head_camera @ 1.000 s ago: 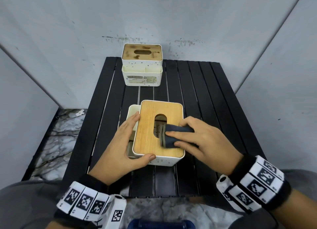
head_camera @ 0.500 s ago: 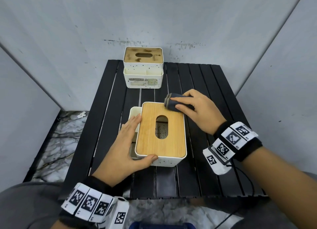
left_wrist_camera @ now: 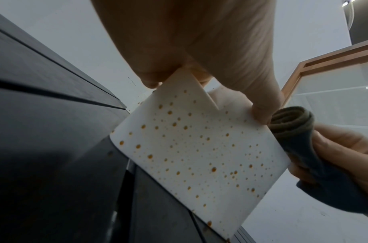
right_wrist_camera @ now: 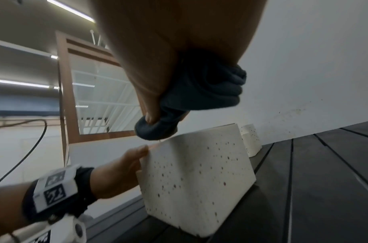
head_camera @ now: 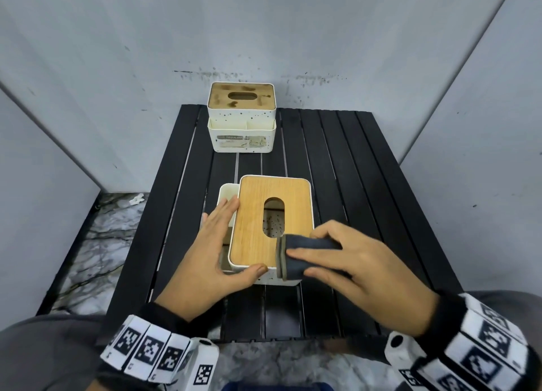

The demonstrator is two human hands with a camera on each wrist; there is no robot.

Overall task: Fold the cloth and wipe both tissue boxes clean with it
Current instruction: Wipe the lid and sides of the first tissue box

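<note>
A white speckled tissue box (head_camera: 264, 279) with a wooden lid (head_camera: 252, 229) stands at the table's middle; its speckled wall (left_wrist_camera: 195, 148) (right_wrist_camera: 195, 177) fills both wrist views. My right hand (head_camera: 352, 261) grips the folded dark cloth (head_camera: 305, 252) (left_wrist_camera: 299, 141) (right_wrist_camera: 203, 88) and presses it on the lid's near right corner. My left hand (head_camera: 217, 250) lies flat against the box's left side, thumb on the front edge. A second tissue box (head_camera: 242, 117), its wooden lid stained dark, stands at the table's far edge.
The black slatted table (head_camera: 352, 170) is ringed by grey walls close behind and at both sides. Marble floor (head_camera: 99, 244) shows at the left. A side compartment (head_camera: 227, 194) juts from the near box's left.
My right hand swept the cloth from mid-lid to the far right corner, then back toward me to the near right corner. My left hand stayed on the box.
</note>
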